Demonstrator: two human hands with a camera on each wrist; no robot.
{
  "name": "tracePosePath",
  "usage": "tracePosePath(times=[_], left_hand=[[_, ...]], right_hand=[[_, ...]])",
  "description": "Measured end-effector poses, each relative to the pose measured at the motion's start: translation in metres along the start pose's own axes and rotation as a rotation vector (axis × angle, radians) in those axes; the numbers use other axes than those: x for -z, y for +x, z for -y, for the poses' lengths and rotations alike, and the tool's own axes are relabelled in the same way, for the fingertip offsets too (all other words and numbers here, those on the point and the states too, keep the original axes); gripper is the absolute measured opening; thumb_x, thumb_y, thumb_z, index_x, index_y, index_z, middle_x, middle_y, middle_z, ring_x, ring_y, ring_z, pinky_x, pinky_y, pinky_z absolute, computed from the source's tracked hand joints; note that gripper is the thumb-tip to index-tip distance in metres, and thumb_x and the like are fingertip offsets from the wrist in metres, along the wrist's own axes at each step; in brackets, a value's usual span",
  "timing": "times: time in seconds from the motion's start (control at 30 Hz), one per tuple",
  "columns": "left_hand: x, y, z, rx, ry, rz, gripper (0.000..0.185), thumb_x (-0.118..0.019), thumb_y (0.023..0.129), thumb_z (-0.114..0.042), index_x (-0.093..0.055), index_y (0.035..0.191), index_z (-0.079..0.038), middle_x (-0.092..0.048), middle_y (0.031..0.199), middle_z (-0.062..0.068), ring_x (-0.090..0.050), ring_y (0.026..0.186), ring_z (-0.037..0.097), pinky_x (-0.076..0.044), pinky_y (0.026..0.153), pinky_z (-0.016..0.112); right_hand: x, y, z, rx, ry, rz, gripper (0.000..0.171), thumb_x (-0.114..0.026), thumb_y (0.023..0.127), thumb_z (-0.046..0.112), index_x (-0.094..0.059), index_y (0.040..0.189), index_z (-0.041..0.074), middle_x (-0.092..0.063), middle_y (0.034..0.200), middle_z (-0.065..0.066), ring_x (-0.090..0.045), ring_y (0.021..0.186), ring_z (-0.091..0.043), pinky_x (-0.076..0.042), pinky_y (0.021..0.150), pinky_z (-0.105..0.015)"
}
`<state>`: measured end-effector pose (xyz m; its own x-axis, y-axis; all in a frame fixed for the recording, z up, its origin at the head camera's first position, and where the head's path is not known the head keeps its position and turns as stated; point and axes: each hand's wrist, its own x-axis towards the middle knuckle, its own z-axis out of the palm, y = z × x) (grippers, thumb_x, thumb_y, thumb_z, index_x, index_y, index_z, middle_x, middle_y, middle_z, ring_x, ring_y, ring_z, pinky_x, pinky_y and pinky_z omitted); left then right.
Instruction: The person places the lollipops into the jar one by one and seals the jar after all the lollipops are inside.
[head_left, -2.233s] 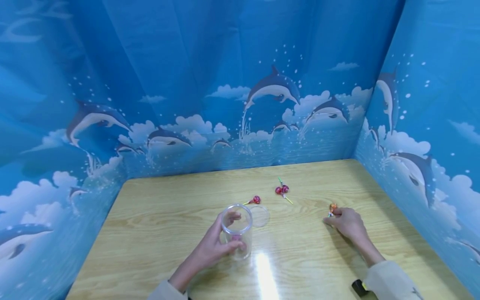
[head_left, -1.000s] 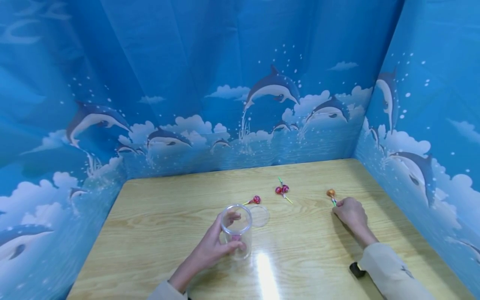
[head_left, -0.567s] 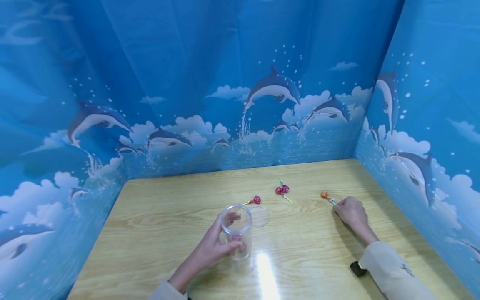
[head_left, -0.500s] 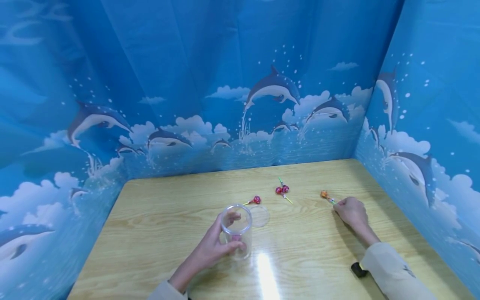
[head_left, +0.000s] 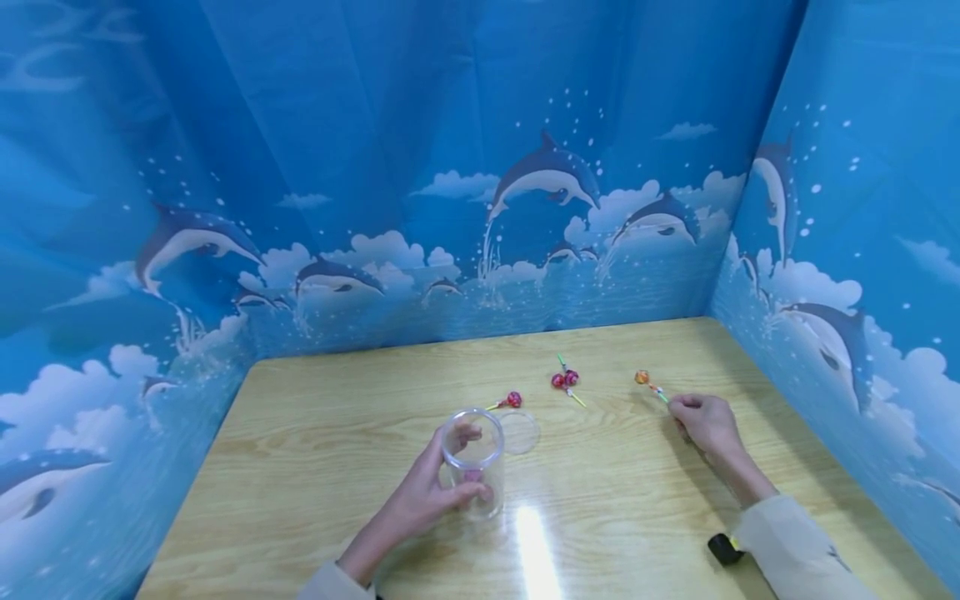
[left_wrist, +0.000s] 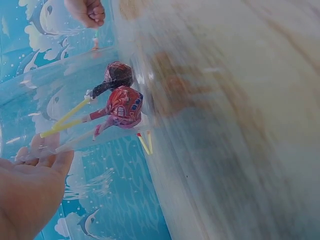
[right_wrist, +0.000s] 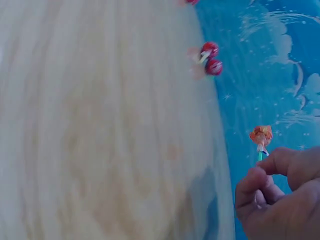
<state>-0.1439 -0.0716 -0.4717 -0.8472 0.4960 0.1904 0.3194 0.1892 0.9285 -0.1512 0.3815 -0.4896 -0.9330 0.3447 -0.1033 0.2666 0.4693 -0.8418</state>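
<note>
My left hand (head_left: pixel 423 500) grips a clear plastic jar (head_left: pixel 474 461) standing open on the wooden table (head_left: pixel 315 450). Inside the jar lie red-wrapped lollipops (left_wrist: pixel 120 102) with yellow sticks. My right hand (head_left: pixel 701 421) pinches the green stick of an orange lollipop (head_left: pixel 642 377), its head raised away from the fingers (right_wrist: pixel 272 167). In the right wrist view the orange lollipop (right_wrist: pixel 261 136) stands up above the thumb and forefinger.
The jar's clear lid (head_left: pixel 519 432) lies flat just right of the jar. One red lollipop (head_left: pixel 512 399) lies behind the jar and a pair of red lollipops (head_left: pixel 564 380) lies farther right. Blue dolphin-print curtains (head_left: pixel 480 208) wall in the table's back and sides.
My right hand has lifted the orange lollipop off the table and moved it back and leftward. The left hand and jar have stayed put.
</note>
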Motion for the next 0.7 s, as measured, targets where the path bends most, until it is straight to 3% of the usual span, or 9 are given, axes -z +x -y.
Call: tracePosePath(times=[0.13,0.27,0.5,0.7], left_hand=[[0.0,0.0,0.001,-0.001,0.005,-0.002,0.088,-0.087,0.082,-0.017,-0.038,0.154,-0.013,-0.057,0.144,0.013,-0.05,0.137,0.037,-0.029,0.117,0.066],[0.0,-0.001,0.001,-0.009,0.006,-0.003,0.088,-0.087,0.082,-0.016,-0.038,0.154,-0.012,-0.058,0.144,0.013,-0.051,0.137,0.037,-0.03,0.117,0.066],[-0.001,0.0,0.002,-0.007,0.006,-0.005,0.089,-0.088,0.081,-0.015,-0.037,0.155,-0.011,-0.058,0.144,0.013,-0.051,0.136,0.037,-0.03,0.117,0.065],[0.0,0.0,0.001,0.003,0.004,-0.005,0.088,-0.087,0.082,-0.015,-0.038,0.154,-0.012,-0.058,0.144,0.013,-0.051,0.137,0.036,-0.029,0.117,0.065]], right_hand=[[0.004,-0.006,0.014,0.02,0.208,0.089,0.037,-0.061,0.103,0.01,-0.058,0.127,-0.019,-0.068,0.081,-0.003,-0.061,0.071,-0.008,-0.056,0.062,-0.023],[0.005,-0.011,0.026,0.064,0.327,0.133,0.042,-0.062,0.104,0.008,-0.053,0.132,-0.021,-0.07,0.084,0.0,-0.066,0.076,-0.009,-0.061,0.073,-0.027],[0.003,-0.024,0.05,0.164,0.309,0.123,0.04,-0.064,0.102,0.009,-0.057,0.127,-0.021,-0.069,0.08,0.001,-0.064,0.072,-0.009,-0.059,0.07,-0.022],[-0.002,-0.036,0.074,0.179,0.316,0.121,0.037,-0.064,0.103,0.012,-0.06,0.123,-0.018,-0.07,0.083,0.001,-0.065,0.074,-0.008,-0.059,0.071,-0.022]])
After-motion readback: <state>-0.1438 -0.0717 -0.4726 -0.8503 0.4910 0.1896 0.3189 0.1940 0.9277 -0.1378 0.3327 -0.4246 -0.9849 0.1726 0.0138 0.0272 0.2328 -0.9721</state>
